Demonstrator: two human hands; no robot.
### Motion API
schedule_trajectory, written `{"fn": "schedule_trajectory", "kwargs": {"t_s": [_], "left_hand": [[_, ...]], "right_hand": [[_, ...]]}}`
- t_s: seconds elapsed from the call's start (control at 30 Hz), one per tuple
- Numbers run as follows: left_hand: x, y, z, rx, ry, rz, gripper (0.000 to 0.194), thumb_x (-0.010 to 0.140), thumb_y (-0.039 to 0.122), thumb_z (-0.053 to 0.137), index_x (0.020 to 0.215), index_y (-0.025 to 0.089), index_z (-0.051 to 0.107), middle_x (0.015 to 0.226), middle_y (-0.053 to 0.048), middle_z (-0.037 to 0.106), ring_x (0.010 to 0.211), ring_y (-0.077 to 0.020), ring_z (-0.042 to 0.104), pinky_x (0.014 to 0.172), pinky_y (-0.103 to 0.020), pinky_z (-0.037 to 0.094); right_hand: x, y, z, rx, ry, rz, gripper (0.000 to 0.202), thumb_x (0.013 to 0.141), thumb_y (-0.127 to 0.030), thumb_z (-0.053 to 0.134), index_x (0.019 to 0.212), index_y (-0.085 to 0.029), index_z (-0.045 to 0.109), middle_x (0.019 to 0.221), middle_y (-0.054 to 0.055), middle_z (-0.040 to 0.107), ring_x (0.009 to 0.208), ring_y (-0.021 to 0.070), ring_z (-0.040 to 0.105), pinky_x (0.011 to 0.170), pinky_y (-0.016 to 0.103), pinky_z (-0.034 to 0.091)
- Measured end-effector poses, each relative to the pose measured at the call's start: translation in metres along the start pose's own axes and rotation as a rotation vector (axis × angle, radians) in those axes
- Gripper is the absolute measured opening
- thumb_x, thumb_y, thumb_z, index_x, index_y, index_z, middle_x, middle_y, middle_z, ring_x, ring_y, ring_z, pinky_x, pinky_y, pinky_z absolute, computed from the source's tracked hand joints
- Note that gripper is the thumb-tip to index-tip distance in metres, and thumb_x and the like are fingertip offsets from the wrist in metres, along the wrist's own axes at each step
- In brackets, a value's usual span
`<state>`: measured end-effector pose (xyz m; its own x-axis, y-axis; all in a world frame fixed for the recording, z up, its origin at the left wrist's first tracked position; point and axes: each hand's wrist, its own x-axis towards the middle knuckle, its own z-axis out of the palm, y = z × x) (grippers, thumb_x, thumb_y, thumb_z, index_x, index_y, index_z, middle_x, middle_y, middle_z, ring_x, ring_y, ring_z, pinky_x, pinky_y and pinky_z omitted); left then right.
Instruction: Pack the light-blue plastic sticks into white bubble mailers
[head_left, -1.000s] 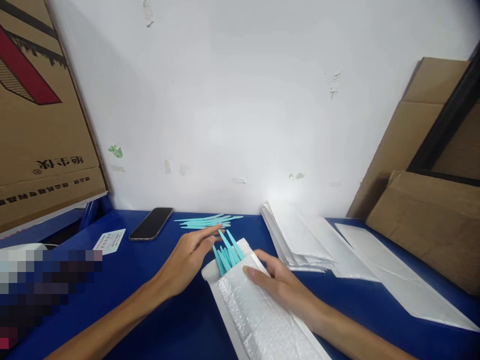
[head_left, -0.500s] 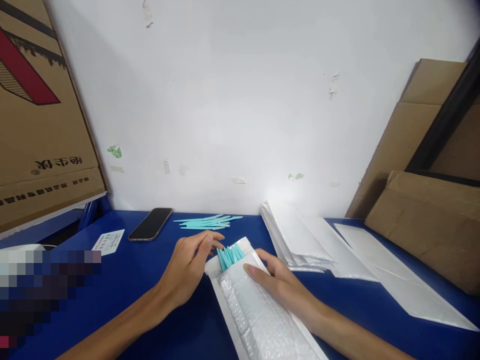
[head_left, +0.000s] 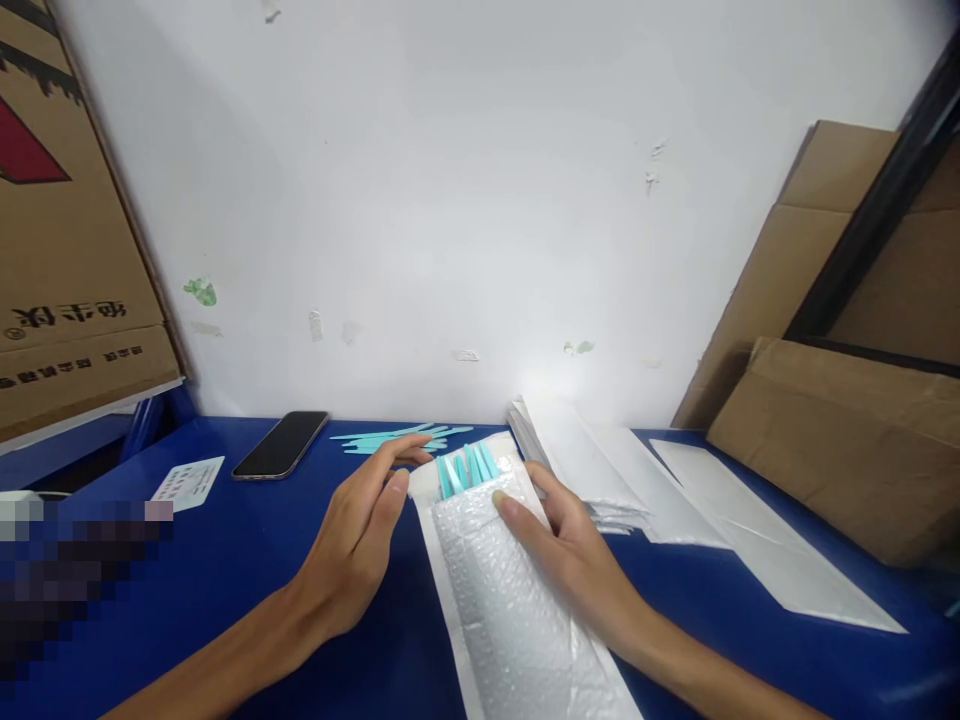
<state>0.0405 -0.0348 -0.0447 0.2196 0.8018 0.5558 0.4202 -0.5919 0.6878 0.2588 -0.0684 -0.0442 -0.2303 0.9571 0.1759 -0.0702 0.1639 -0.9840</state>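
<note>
A white bubble mailer [head_left: 510, 590] is tilted in front of me, its mouth facing away. Several teal sticks [head_left: 466, 470] poke out of its opening. My right hand [head_left: 574, 550] grips the mailer's right edge, thumb on top. My left hand [head_left: 367, 530] is at the left of the opening, fingers apart, thumb raised near the mailer's corner, holding nothing visible. Behind it, more teal sticks [head_left: 360, 440] lie in a loose pile on the blue table, partly hidden by the fingers.
A phone [head_left: 282, 445] and a printed card [head_left: 187, 482] lie at the left on the blue table [head_left: 255, 560]. White mailers [head_left: 585, 460] are stacked and spread at the right. Cardboard boxes [head_left: 82, 230] stand left, with brown cardboard [head_left: 840, 450] on the right.
The mailer's mouth has lifted slightly and flattened toward the camera. My left hand's fingers have moved off the sticks in the opening and spread apart. The view has shifted a little to the right.
</note>
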Motion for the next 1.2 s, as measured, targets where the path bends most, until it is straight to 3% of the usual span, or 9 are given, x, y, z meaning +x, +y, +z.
{"fn": "schedule_trajectory", "kwargs": {"t_s": [0.27,0.4,0.5,0.67,0.8,0.9,1.03,1.13,1.2], "left_hand": [[-0.008,0.001,0.004,-0.050,-0.117,0.065,0.043,0.104,0.040,0.026,0.132,0.022,0.053,0.122,-0.009,0.064,0.111,-0.0258,0.058,0.094,-0.040,0.049],[-0.012,0.000,0.006,0.025,-0.116,0.079,0.040,0.104,0.038,0.024,0.129,0.024,0.053,0.116,-0.007,0.064,0.107,-0.0234,0.058,0.094,-0.039,0.048],[-0.012,0.001,0.006,0.041,-0.126,0.093,0.040,0.104,0.037,0.024,0.129,0.023,0.052,0.116,-0.008,0.064,0.105,-0.0236,0.058,0.093,-0.040,0.049],[-0.013,0.006,0.006,-0.017,-0.166,0.067,0.040,0.104,0.040,0.026,0.126,0.022,0.054,0.115,-0.008,0.063,0.104,-0.0247,0.055,0.093,-0.041,0.046],[-0.015,0.009,0.005,-0.025,-0.241,0.152,0.041,0.103,0.038,0.026,0.131,0.024,0.053,0.119,-0.008,0.061,0.108,-0.0253,0.055,0.093,-0.040,0.046],[-0.019,0.012,0.005,0.011,-0.304,0.274,0.042,0.102,0.034,0.032,0.142,0.026,0.045,0.131,-0.008,0.058,0.118,-0.0270,0.052,0.102,-0.043,0.043],[-0.024,0.019,0.011,0.048,-0.421,0.411,0.049,0.096,0.032,0.048,0.144,0.026,0.044,0.133,-0.009,0.059,0.114,-0.0280,0.056,0.103,-0.041,0.044],[-0.025,0.027,0.016,0.004,-0.504,0.396,0.039,0.092,0.032,0.057,0.131,0.024,0.057,0.118,-0.008,0.066,0.099,-0.0264,0.063,0.093,-0.037,0.051],[-0.024,0.032,0.017,-0.083,-0.485,0.312,0.034,0.094,0.032,0.057,0.127,0.025,0.062,0.115,-0.007,0.069,0.098,-0.0260,0.064,0.090,-0.036,0.052]], "right_hand": [[-0.013,-0.039,-0.014,-0.144,0.365,-0.271,0.036,0.093,-0.050,0.061,0.119,-0.027,0.054,0.084,0.002,0.067,0.066,0.0166,0.063,0.052,0.025,0.050],[-0.014,-0.051,-0.024,-0.240,0.623,-0.552,0.023,0.095,-0.044,0.059,0.110,-0.027,0.056,0.085,0.001,0.064,0.067,0.0157,0.059,0.054,0.025,0.048],[-0.014,-0.051,-0.026,-0.331,0.698,-0.647,0.018,0.098,-0.042,0.055,0.107,-0.027,0.057,0.081,-0.001,0.059,0.066,0.0148,0.054,0.058,0.026,0.048],[-0.013,-0.041,-0.024,-0.399,0.715,-0.664,0.020,0.100,-0.042,0.052,0.104,-0.025,0.060,0.087,0.000,0.060,0.072,0.0146,0.053,0.065,0.026,0.048],[-0.013,-0.030,-0.023,-0.282,0.695,-0.529,0.035,0.101,-0.045,0.045,0.129,-0.028,0.057,0.123,0.005,0.062,0.112,0.0234,0.057,0.091,0.035,0.049],[-0.014,-0.022,-0.021,-0.223,0.598,-0.481,0.045,0.100,-0.047,0.045,0.142,-0.030,0.048,0.138,0.005,0.057,0.132,0.0265,0.048,0.106,0.040,0.044],[-0.017,-0.015,-0.013,-0.219,0.474,-0.412,0.049,0.101,-0.049,0.043,0.145,-0.028,0.047,0.140,0.006,0.057,0.134,0.0272,0.048,0.109,0.041,0.044],[-0.020,-0.014,-0.008,-0.255,0.285,-0.351,0.044,0.103,-0.046,0.040,0.142,-0.029,0.050,0.136,0.005,0.060,0.129,0.0272,0.052,0.104,0.040,0.048],[-0.021,-0.013,-0.007,-0.277,0.203,-0.346,0.041,0.104,-0.045,0.041,0.140,-0.030,0.053,0.134,0.004,0.062,0.125,0.0267,0.055,0.099,0.038,0.051]]}}
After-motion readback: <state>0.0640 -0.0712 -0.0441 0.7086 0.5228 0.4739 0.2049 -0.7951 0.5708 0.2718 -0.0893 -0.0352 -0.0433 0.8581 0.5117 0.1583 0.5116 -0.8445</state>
